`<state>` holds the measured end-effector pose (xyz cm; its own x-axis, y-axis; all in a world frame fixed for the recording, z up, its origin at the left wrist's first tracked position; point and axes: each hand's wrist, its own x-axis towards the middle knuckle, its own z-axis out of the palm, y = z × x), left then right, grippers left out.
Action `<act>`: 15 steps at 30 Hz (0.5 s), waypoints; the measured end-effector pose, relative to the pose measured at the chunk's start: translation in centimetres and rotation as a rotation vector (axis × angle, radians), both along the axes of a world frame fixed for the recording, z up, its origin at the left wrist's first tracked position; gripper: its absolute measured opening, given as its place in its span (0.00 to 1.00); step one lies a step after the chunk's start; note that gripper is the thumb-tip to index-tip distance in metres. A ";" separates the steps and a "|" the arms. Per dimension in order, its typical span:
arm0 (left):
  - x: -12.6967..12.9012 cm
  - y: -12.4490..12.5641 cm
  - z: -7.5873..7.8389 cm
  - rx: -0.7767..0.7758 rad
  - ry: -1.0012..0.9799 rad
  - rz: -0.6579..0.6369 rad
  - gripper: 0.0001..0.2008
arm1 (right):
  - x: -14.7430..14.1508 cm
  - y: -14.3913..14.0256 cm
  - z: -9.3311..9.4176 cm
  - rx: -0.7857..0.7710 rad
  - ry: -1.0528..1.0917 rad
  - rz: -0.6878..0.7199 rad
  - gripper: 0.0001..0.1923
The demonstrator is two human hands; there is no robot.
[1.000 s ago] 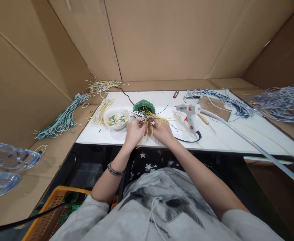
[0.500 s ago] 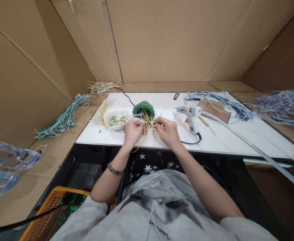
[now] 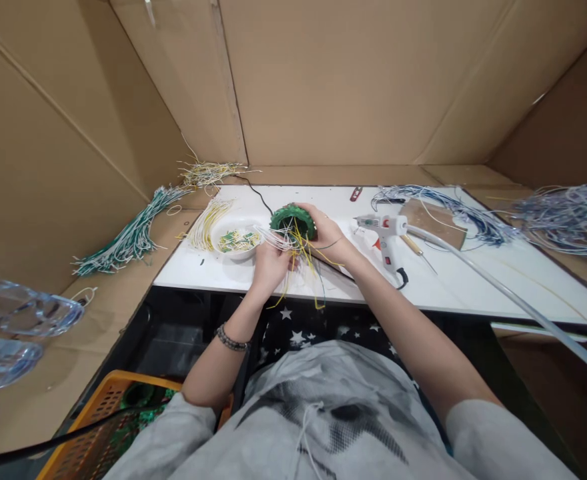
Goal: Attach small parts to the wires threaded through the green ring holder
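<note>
A round, hollow green piece [image 3: 279, 217] with a textured outside lies on its side, its dark opening toward me. White and yellow wires [image 3: 303, 248] fan out of that opening, and some yellow ends hang past the table's front edge. My right hand [image 3: 327, 235] is wrapped round the right side of the green piece. Just below the opening, my left hand [image 3: 271, 265] is closed on the white wires [image 3: 276, 237]; its fingertips are partly hidden behind the strands. A white bowl [image 3: 236, 255] with small green, white and yellow pieces stands beside my left hand.
Right of my hands lies a glue gun [image 3: 386, 237] with a long clear tube [image 3: 493, 285]. An awl [image 3: 413, 244], a brown block [image 3: 436, 223] and red snips [image 3: 356, 193] lie beyond. Wire bundles [image 3: 128, 233] line the left side. An orange basket [image 3: 78, 427] stands below left.
My right hand has let go of the yellow wires and moved up onto the green piece's right side. The green piece has shifted slightly right. My left hand remains at the wires.
</note>
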<state>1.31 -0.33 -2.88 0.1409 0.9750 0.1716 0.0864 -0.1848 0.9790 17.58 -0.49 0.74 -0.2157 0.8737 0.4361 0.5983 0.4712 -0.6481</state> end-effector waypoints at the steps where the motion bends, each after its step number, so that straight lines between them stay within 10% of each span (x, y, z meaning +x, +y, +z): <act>1: 0.0 0.0 -0.1 0.002 -0.011 -0.007 0.07 | 0.1 0.0 -0.2 0.008 0.027 -0.007 0.39; 15: -0.1 -1.1 1.3 0.101 0.046 -0.010 0.08 | 0.1 -2.2 -1.2 0.004 0.157 -0.191 0.35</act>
<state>1.21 -1.43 -1.61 0.1602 0.9517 0.2619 0.1290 -0.2832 0.9504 17.69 -2.65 -0.42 0.0241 0.8902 0.4549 0.5690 0.3619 -0.7385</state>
